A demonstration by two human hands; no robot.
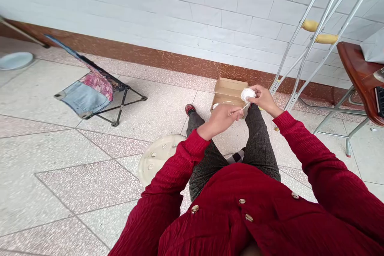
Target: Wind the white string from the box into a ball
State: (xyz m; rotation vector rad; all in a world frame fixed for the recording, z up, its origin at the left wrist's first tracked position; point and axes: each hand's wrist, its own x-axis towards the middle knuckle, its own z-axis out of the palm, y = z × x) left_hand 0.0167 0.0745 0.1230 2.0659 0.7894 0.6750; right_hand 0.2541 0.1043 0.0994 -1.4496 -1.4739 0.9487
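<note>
My right hand grips a small round white ball of yarn, its fingers curled on the ball's right side. A white strand runs down from the ball to my left hand, which pinches it between closed fingers. Below and behind both hands an open cardboard box sits on the floor with its lid tipped back. Inside it, partly hidden by my left hand, lies a white item with a loop of yarn.
A folding chair with denim and floral cloth stands at left. A round cream stool top is beside my left leg. Metal crutches lean on the wall at right, near a wooden chair. A pale basin lies far left.
</note>
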